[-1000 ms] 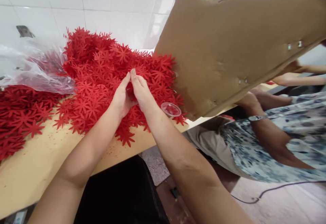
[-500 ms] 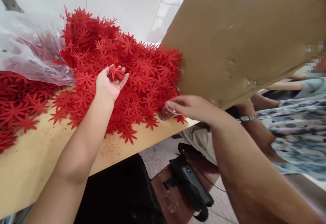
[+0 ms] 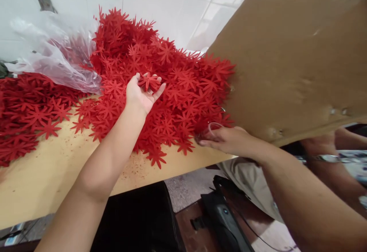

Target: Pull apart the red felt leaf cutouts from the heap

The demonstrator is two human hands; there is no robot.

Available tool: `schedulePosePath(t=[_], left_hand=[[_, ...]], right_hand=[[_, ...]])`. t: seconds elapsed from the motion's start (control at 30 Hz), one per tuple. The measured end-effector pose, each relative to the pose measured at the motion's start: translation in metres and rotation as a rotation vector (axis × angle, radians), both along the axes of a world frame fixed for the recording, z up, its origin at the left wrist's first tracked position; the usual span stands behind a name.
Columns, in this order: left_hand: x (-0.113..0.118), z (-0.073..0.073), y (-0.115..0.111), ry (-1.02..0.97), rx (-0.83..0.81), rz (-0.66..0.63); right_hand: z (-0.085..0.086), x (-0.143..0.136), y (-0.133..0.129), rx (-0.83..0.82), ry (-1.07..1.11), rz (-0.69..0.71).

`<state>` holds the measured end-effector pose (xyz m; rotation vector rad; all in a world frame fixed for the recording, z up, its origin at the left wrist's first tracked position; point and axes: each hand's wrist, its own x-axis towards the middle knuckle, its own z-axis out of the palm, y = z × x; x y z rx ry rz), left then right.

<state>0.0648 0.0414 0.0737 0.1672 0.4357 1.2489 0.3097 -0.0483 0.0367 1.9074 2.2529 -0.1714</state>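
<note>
In the head view, a pale yellow tabletop [image 3: 65,168] runs slantwise in front of a white tiled wall [image 3: 169,7], with reddish specks scattered on its bare part near the front edge. A large heap of red flower-shaped cutouts [image 3: 180,84] covers the middle of the tabletop, and a second red pile [image 3: 25,114] lies at the left of the view. A clear plastic bag [image 3: 64,65] lies crumpled between and partly over them. The left hand [image 3: 140,97] is palm up above the large heap, fingers curled and apart, with a few red cutouts [image 3: 148,81] resting in them. The right hand [image 3: 229,139] has its thumb and fingers clamped on a clear plastic cup [image 3: 207,131] at the heap's right front edge; the cup is tilted, its contents too unclear to tell. A big brown cardboard sheet [image 3: 286,65] slants up beside the heap. Below the tabletop are a speckled floor [image 3: 185,191], a reddish-brown surface [image 3: 186,221] and a black device [image 3: 225,219]. Beyond the right arm, another person's wrist wears a watch [image 3: 328,158].
</note>
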Motion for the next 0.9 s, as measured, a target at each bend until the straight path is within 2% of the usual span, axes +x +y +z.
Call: schedulePosePath(t=[0.1,0.17,0.2,0.27,0.33,0.37,0.43,0.5,0.6,0.77,0.83,0.9], left_hand=[[0.000,-0.002,0.000,0.005,0.034,-0.022],[0.001,-0.003,-0.001,0.017,0.068,-0.036],[0.002,-0.004,-0.001,0.024,0.086,-0.041],[0.005,-0.004,-0.003,0.045,0.122,-0.055],[0.008,-0.003,-0.006,0.069,0.155,-0.085],[0.009,-0.003,-0.008,0.077,0.170,-0.106],[0.009,-0.002,-0.010,0.087,0.201,-0.144],[0.004,-0.002,-0.012,0.103,0.230,-0.142],[-0.007,-0.001,-0.009,0.142,0.266,-0.092],[-0.023,0.004,-0.002,0.172,0.256,-0.024],[-0.023,0.006,-0.001,0.183,0.229,-0.005],[-0.021,0.007,-0.003,0.189,0.229,0.001]], right_hand=[[0.016,0.006,-0.003,-0.065,0.261,-0.054],[0.030,-0.005,-0.005,0.094,0.326,-0.105],[0.036,-0.017,-0.006,0.236,0.349,-0.102],[0.042,-0.051,-0.006,0.539,0.459,-0.005],[0.039,-0.092,-0.003,0.767,0.591,0.110],[0.034,-0.113,-0.001,0.805,0.642,0.169],[0.020,-0.148,0.005,0.735,0.691,0.308],[0.008,-0.171,0.007,0.655,0.710,0.312],[0.001,-0.182,-0.002,0.593,0.746,0.354],[0.012,-0.177,-0.022,0.631,0.863,0.440],[0.019,-0.174,-0.013,0.734,0.929,0.362],[0.023,-0.171,0.009,0.925,0.949,0.194]])
